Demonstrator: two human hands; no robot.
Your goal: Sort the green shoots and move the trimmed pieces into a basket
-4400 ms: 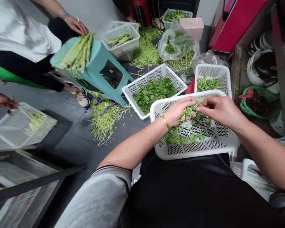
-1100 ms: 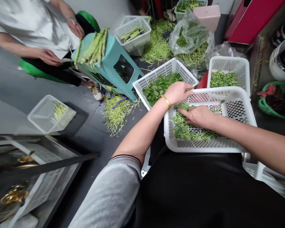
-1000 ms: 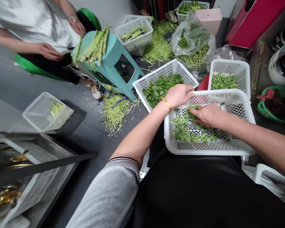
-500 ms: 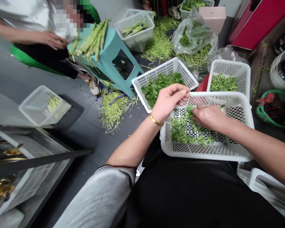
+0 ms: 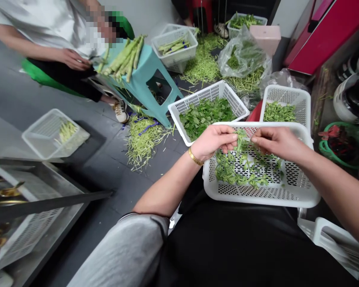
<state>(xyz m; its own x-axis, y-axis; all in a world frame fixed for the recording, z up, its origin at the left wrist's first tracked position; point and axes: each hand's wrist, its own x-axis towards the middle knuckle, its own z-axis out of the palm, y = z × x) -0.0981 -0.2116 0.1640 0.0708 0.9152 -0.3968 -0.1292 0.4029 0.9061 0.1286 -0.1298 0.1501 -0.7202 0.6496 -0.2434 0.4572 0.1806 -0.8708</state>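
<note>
My left hand (image 5: pixel 215 142), with a gold bracelet on its wrist, pinches a leafy green sprig (image 5: pixel 241 138) between thumb and fingers. Just right of that sprig, my right hand (image 5: pixel 278 142) has thumb and forefinger pressed together; what it holds, if anything, I cannot make out. Both hands are over a white perforated basket (image 5: pixel 257 198) in front of my body. Loose green sprigs (image 5: pixel 230 173) lie along its left side and middle, with a few bits farther right.
Beyond are a basket of dark leaves (image 5: pixel 208 115) and a basket of small greens (image 5: pixel 279 111). Left, a seated person's hand (image 5: pixel 74 59) is beside a teal stool (image 5: pixel 155 59) bearing green stalks (image 5: pixel 128 56). Peelings (image 5: pixel 142 139) cover some floor. A metal shelf (image 5: pixel 62 203) stands lower left.
My right hand has risen from the greens in the basket and turned, fingertips now near my left hand. My left hand has lowered slightly and now has a sprig in its fingers.
</note>
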